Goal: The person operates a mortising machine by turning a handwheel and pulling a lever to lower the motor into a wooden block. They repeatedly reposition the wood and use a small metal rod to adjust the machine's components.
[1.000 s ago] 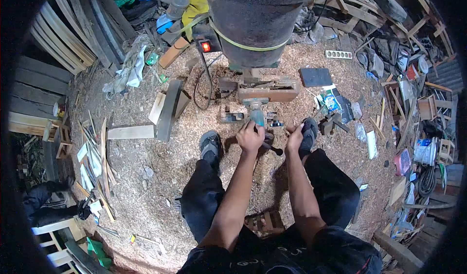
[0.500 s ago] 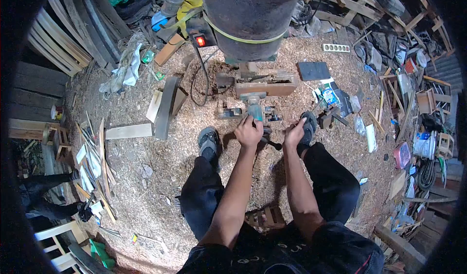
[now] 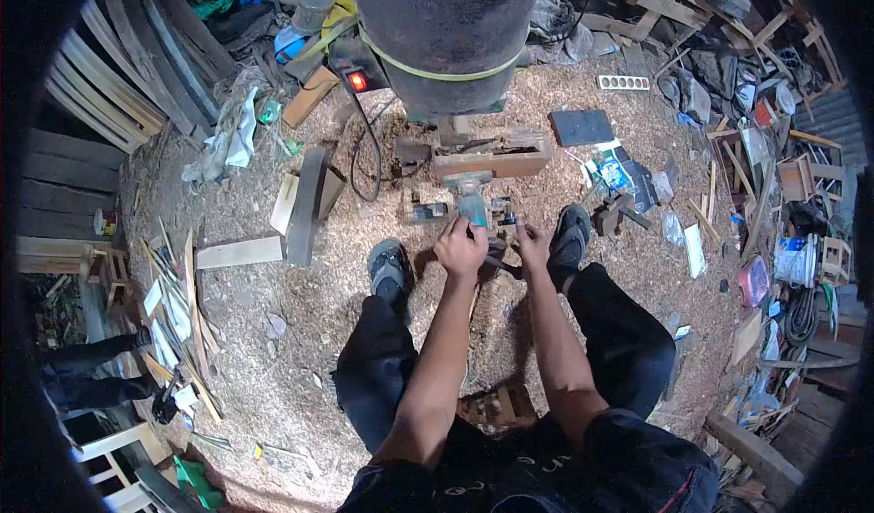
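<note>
My left hand (image 3: 461, 249) is wrapped round the green body of a power tool (image 3: 472, 208), whose head points away from me. Just to the right, my right hand (image 3: 533, 247) is closed near the tool's rear end; what its fingers hold is too small to make out. Beyond the tool's head lies a wooden block (image 3: 492, 162) on the shavings. Small dark metal parts (image 3: 428, 211) sit left of the tool.
A large dark drum (image 3: 443, 40) stands ahead, beside a switch box with a red light (image 3: 358, 81). Planks (image 3: 309, 205) lie at the left, a power strip (image 3: 624, 82) at the right. Another person's legs (image 3: 96, 372) show at the far left.
My right hand has moved left and slightly forward, closer to the tool. My left hand keeps its hold. The view has shifted slightly.
</note>
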Demonstrator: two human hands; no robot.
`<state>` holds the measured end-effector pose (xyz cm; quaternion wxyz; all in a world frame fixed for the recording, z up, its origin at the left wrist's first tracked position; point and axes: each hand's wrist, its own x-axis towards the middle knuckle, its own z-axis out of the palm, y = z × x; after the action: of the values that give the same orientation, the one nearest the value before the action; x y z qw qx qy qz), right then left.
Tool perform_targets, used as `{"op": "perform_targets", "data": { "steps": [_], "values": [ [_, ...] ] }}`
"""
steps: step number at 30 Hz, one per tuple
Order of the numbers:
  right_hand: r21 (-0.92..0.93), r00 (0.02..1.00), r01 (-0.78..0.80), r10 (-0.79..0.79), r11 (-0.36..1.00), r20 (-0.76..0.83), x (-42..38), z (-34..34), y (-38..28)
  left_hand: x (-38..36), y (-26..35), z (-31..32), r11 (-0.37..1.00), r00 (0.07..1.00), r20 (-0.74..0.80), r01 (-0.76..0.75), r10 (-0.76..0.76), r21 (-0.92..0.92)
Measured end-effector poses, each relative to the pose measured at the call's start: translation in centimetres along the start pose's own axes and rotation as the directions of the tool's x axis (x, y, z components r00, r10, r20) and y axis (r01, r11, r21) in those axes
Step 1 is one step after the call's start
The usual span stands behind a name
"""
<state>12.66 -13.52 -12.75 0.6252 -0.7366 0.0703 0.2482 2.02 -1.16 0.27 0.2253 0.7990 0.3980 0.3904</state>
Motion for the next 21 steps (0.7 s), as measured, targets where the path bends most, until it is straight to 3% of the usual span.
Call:
{"op": "perform_targets", "data": {
  "steps": [2,3,4,6,7,9,10,11,12,14,17,18,20,21],
  "values": [
    [0.099,0.945,-0.226,0.193,0.969,0.263,0.4,0.7,-1.5,-0.2,-0.3,0.0,1.0,1.0,0.007,-0.001,0.001,-0.006],
    [0.157,0.935,-0.246,0.191,0.957,0.298,0.1,1.0,-2.2,-0.3,-0.4,0.0,1.0,0.999,0.03,0.011,-0.011,0.002],
    [-0.049,0.972,-0.049,0.059,0.998,0.229,0.5,1.0,-1.5,-0.4,-0.4,0.1,1.0,0.998,0.05,0.025,-0.025,0.01],
    [-0.462,0.952,0.304,-0.245,0.833,0.183,1.4,1.0,0.9,-0.3,-0.3,-0.1,0.999,0.998,0.058,0.03,-0.031,0.025],
    [-0.39,0.931,0.348,-0.265,0.852,0.252,-0.2,0.9,-0.3,-0.3,-0.2,-0.1,0.999,0.997,0.064,0.03,-0.032,0.03],
    [-0.124,0.988,0.032,-0.012,0.992,0.155,-0.2,0.6,-1.3,-0.3,0.0,-0.1,1.0,0.999,0.042,0.026,-0.026,0.008],
    [0.026,0.982,-0.133,0.128,0.991,0.139,0.0,0.6,-1.6,-0.3,0.0,-0.1,1.0,0.999,0.031,0.024,-0.024,0.001],
    [0.265,0.956,-0.249,0.192,0.931,0.224,0.7,0.5,-1.8,-0.3,-0.1,-0.1,1.0,0.999,0.033,0.028,-0.028,0.009],
    [0.247,0.883,-0.308,0.179,0.919,0.433,1.4,-0.4,-2.2,-0.4,-0.2,-0.2,1.0,0.999,0.034,0.026,-0.026,0.013],
    [0.308,0.838,-0.446,0.271,0.84,0.474,2.9,-0.4,-1.5,-0.3,-0.1,-0.1,1.0,0.999,0.032,0.019,-0.019,0.013],
    [-0.007,0.903,-0.196,0.183,0.981,0.389,4.2,-0.2,-1.0,-0.1,0.0,0.1,0.999,0.998,-0.055,-0.036,0.036,0.007],
    [-0.2,0.958,-0.029,0.085,0.979,0.275,4.3,0.0,-0.6,0.0,-0.1,0.2,1.0,1.0,-0.023,-0.014,0.015,0.022],
    [-0.597,0.978,0.209,-0.177,0.774,0.112,1.3,1.3,-2.2,-0.5,-0.1,0.0,0.998,0.998,0.051,0.037,-0.04,0.056],
    [-0.535,0.973,0.231,-0.202,0.813,0.113,0.8,1.5,-2.4,-0.4,0.0,-0.3,0.998,0.997,0.069,0.032,-0.036,0.058]
  ]
}}
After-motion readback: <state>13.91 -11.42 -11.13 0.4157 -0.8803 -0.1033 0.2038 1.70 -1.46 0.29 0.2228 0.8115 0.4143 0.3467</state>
